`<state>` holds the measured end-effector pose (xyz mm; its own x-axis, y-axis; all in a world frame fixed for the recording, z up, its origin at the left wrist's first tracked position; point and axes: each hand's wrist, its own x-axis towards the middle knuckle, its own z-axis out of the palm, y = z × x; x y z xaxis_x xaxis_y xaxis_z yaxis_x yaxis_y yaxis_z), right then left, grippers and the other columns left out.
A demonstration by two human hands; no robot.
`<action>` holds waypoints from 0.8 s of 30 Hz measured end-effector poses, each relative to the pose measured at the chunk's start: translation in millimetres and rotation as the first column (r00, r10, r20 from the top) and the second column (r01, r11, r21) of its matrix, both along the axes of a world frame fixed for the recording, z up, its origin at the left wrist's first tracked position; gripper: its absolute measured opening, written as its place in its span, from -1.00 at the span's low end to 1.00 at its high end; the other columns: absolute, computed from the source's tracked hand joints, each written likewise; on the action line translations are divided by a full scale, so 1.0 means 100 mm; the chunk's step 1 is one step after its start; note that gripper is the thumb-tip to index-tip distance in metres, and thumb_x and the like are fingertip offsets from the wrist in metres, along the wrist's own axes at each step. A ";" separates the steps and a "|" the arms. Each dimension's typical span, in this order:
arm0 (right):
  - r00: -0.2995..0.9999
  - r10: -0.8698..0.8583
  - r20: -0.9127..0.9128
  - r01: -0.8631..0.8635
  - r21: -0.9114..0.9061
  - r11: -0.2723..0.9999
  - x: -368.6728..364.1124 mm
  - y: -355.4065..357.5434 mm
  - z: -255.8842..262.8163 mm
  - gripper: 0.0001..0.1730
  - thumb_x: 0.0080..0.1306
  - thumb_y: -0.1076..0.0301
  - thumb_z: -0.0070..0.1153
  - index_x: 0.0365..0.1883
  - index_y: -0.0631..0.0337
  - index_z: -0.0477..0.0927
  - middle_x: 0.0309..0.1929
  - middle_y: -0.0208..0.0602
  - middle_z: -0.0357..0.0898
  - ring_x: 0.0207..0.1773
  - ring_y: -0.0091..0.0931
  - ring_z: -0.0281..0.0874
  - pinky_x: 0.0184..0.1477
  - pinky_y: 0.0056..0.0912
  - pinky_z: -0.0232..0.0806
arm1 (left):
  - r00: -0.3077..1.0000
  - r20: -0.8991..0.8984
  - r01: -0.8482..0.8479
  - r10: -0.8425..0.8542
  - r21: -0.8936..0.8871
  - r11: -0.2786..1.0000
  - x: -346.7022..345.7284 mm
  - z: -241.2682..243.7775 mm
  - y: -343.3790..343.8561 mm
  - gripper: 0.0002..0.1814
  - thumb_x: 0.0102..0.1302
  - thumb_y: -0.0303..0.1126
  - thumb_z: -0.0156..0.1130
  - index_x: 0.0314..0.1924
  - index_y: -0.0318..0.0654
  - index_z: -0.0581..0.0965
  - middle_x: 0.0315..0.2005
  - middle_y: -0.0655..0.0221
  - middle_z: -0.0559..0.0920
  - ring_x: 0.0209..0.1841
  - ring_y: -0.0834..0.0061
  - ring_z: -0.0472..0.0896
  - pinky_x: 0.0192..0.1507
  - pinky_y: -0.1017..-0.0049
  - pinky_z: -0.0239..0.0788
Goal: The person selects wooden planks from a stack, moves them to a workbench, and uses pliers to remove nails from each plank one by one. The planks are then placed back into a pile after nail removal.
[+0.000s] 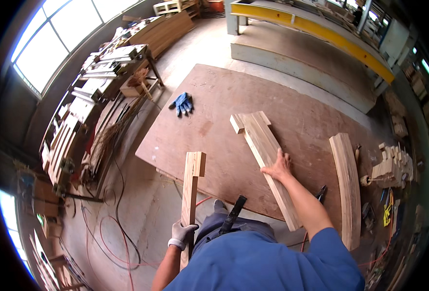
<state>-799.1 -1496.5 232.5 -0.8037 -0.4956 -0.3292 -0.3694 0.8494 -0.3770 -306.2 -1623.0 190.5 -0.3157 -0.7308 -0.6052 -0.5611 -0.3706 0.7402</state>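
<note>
My left hand (pixel 183 234), in a pale work glove, grips a long wooden bar (pixel 189 198) beside my left leg. A short block (pixel 196 162) sits at the bar's upper end, above the table's near edge. Bare, my right hand (pixel 280 166) spans a set of wooden bars (pixel 263 140) lying side by side on the brown wooden tabletop (pixel 214 145). Its thumb presses the left side, and the fingers reach over to the far side. Small end blocks (pixel 237 123) stick out at the far end of these bars. Their near end overhangs the table edge.
More long bars (pixel 346 189) lie at the table's right, by a pile of small wooden blocks (pixel 390 165) and black-handled pliers (pixel 322 193). A blue glove (pixel 182 104) rests far left. Hoses (pixel 127 251) loop across the floor. Beyond stands a yellow-framed machine (pixel 309 27).
</note>
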 end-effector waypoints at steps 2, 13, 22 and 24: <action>0.993 -0.042 -0.115 0.053 0.099 0.994 -0.12 -0.33 -0.16 0.54 -0.07 -0.19 0.62 0.72 0.11 -0.05 0.60 0.23 0.08 0.61 0.12 0.12 0.64 0.24 0.01 | 0.997 -0.023 0.077 -0.076 0.028 0.997 -0.17 0.08 -0.49 -0.59 0.07 -0.38 0.68 -0.10 -0.36 0.73 -0.36 0.38 0.78 -0.38 0.56 0.68 -0.27 0.44 0.56; 0.963 0.087 -0.256 -0.089 0.003 0.996 1.12 0.54 -0.33 0.00 0.16 0.01 0.54 0.50 0.19 0.40 0.56 0.19 0.20 0.63 0.08 0.12 0.65 0.25 -0.02 | 0.951 -0.049 0.310 -0.307 0.081 0.947 -0.79 -0.01 -1.18 -0.69 0.16 -0.34 0.61 -0.17 -0.32 0.71 -0.40 0.40 0.74 -0.45 0.55 0.65 -0.36 0.43 0.50; 0.909 -0.051 -0.414 0.011 -0.096 0.995 1.71 1.24 -0.21 0.12 0.10 0.14 0.60 0.56 0.29 0.30 0.64 0.24 0.08 0.70 0.12 -0.02 0.66 0.30 -0.03 | 0.877 0.128 0.453 -0.464 0.104 0.885 -0.99 0.10 -0.70 -0.65 0.12 -0.28 0.59 -0.15 -0.35 0.74 -0.40 0.36 0.78 -0.40 0.53 0.69 -0.30 0.43 0.54; 0.901 -0.119 -0.418 0.090 -0.088 0.992 1.70 1.35 -0.22 0.33 0.02 0.06 0.67 0.65 0.26 0.15 0.66 0.30 0.00 0.71 0.14 -0.05 0.67 0.30 -0.07 | 0.854 0.137 0.497 -0.503 0.077 0.864 -0.97 0.09 -0.63 -0.66 0.13 -0.29 0.58 -0.16 -0.35 0.74 -0.39 0.36 0.78 -0.40 0.53 0.69 -0.30 0.44 0.54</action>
<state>-629.4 -1361.9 210.1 -0.9086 -0.4097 0.0816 -0.4162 0.8710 -0.2610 -403.7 -1685.5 199.8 -0.5374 -0.4743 -0.6973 -0.7793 -0.0368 0.6256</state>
